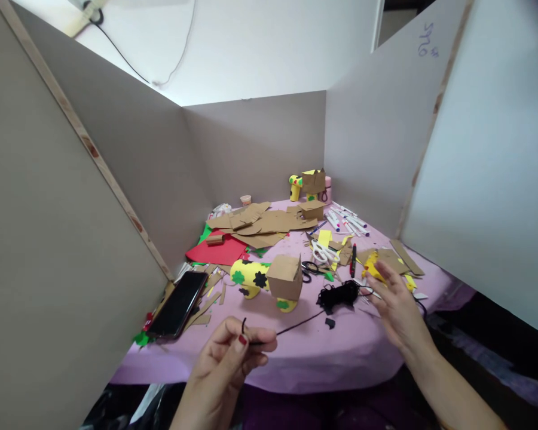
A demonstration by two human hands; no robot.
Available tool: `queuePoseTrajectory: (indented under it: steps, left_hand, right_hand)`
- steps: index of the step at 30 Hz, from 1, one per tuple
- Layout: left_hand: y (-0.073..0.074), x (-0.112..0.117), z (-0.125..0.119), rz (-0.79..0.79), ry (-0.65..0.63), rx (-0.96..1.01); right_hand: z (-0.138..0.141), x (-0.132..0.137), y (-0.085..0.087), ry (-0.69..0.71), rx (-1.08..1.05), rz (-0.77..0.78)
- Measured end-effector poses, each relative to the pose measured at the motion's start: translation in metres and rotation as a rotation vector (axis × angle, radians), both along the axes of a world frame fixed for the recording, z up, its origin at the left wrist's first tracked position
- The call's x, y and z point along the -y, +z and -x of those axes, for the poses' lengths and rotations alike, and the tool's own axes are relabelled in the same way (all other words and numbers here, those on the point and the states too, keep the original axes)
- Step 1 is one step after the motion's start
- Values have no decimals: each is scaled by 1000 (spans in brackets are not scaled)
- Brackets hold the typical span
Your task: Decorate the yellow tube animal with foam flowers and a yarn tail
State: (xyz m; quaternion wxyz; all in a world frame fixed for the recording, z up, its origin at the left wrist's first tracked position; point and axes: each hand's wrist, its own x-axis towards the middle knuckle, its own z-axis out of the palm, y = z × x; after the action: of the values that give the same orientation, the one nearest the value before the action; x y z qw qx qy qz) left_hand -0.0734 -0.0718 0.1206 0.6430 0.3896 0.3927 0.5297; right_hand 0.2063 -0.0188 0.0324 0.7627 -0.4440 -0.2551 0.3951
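Note:
Near the table's front edge, my left hand (235, 349) pinches the end of a black yarn strand (300, 322) between thumb and fingers. The strand runs right to a loose bundle of black yarn (338, 296) lying on the cloth. Just right of the bundle, my right hand (397, 304) hovers with its fingers apart and nothing visibly gripped; a loop of yarn passes close to its fingertips. Beyond my left hand stands a yellow paper animal figure (251, 273) with black and green flower-shaped spots. Its head end is a brown cardboard box (286, 279).
On the pink tablecloth (341, 358) a phone (178, 304) lies at left. Red paper (217, 248) and cardboard sheets (269, 224) are behind. White scissors (324, 252), markers (349, 221) and yellow scraps (374, 267) lie right. A second spotted figure (312, 182) stands at back. Grey partitions (255, 149) enclose the table.

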Motion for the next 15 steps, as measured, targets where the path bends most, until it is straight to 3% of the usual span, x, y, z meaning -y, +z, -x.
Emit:
queuePoseTrajectory:
  steps: [4,6,11,15]
  left_hand:
    - [12,5,-12,-92,-20,-27]
    - [16,6,-17,-124,-20,-32]
    - [24,3,-22,-174,-81,-9]
    - [26,-5,-11,-237,-47,-3]
  right_hand:
    - [-11,3,10,70,813,156]
    - [-11,3,12,75,1040,161]
    - [3,-13,-1,260,1195,56]
    - [-2,-34,-10,309,1017,54]
